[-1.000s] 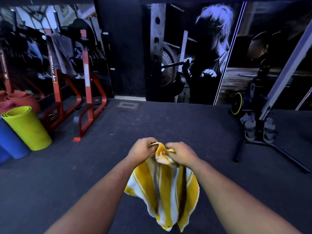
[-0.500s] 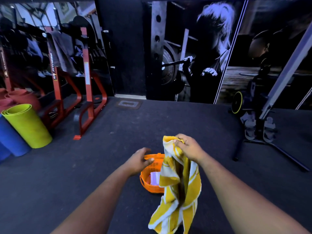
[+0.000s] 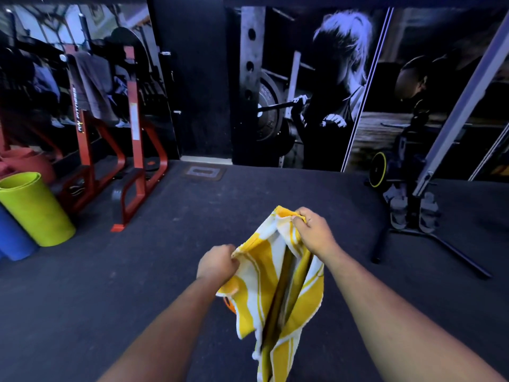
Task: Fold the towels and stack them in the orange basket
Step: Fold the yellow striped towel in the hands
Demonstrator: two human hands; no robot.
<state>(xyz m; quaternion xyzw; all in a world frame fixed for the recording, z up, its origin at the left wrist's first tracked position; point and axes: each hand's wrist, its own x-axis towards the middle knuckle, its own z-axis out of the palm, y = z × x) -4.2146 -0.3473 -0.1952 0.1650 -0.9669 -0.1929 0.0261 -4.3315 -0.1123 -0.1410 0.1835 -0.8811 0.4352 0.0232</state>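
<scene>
Fingers of both hands, L & R, curled tight, pinching striped towel.

White lettering is seen running up the left upright of the red rack, at about ten o'clock in the head view. The word "FITNESS" can be made out along the post, with two or three smaller letters below it that are too blurred to be read with certainty. A pale rectangular label is fixed to the right upright of the same rack, but its print cannot be read. Raised lettering is hinted at on the weight plate in the wall mural at twelve o'clock, though nothing legible is shown there.
</scene>
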